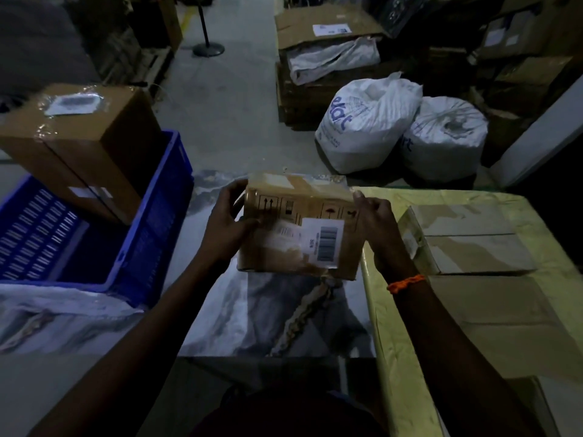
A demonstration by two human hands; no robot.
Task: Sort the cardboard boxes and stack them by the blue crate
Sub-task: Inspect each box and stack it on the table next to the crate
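A: Entry one. What do we hold?

B: One small cardboard box (299,225), centre of the frame. It has a barcode label and handling marks on the side facing us, and tape across the top. Our left hand (225,222) grips its left end, fingers curled round the far edge and thumb on the near face. Our right hand (377,222) grips the right end, fingertips at the upper right corner. An orange wristband (405,283) sits on that wrist.

A: Resting or lifted?

B: We cannot tell. Its lower edge lies over the marbled tabletop (252,310).

A: Entry two, left side.

B: The blue crate (151,222), lower left to mid left. Its right wall is just beside our left hand, not touching. A large cardboard box (79,137) stands tilted in its far end and rises above the rim.

A: Entry three, right side.

B: A flat cardboard box (467,238) on the yellow sheet (394,342), near our right hand and apart from the held box.

A: Open room?

B: We have a strip of bare tabletop between the crate and the yellow sheet, running from the held box toward the bottom of the frame. Past the table's far edge, grey floor (233,105) runs to the upper centre. The left white sack (366,124) and the right white sack (444,137) sit on the floor at upper right, touching each other.
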